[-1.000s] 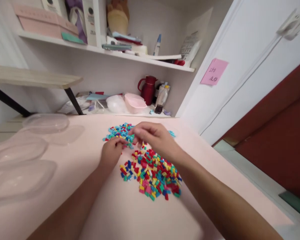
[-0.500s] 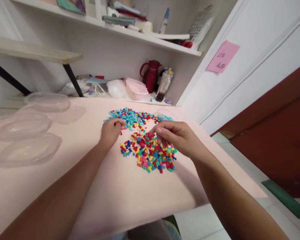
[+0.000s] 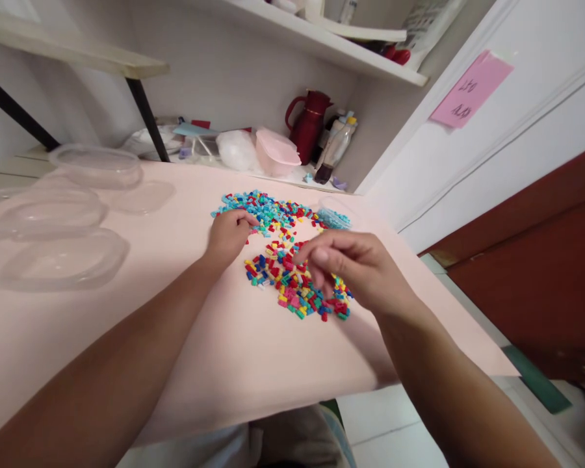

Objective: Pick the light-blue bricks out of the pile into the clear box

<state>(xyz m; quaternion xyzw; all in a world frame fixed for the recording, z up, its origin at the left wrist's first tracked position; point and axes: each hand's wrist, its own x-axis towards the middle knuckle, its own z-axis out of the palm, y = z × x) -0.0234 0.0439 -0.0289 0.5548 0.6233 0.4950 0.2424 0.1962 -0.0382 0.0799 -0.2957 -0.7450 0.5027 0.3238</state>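
Many small coloured bricks (image 3: pixel 285 270) lie spread on the pink table (image 3: pixel 253 364): a mixed red, yellow, blue and green heap near me and a mostly light-blue patch (image 3: pixel 253 205) beyond it. My left hand (image 3: pixel 230 233) rests curled at the left edge of the bricks, its fingertips pinched at the light-blue patch. Hovering over the mixed heap, my right hand (image 3: pixel 353 266) has its fingers bent and drawn together; what they hold is hidden. A small clear container with light-blue bricks (image 3: pixel 334 218) stands just past my right hand.
Several clear plastic tubs and lids (image 3: pixel 63 257) lie on the table's left side. Behind the table a low shelf carries a dark red jug (image 3: pixel 309 125), a pink-lidded box (image 3: pixel 277 151) and bottles (image 3: pixel 336 146). A pink note (image 3: pixel 470 90) sticks to the white door at right.
My right hand has drawn back from the far light-blue patch toward me and now hovers over the mixed heap. The camera has tilted down. My left hand stays put.
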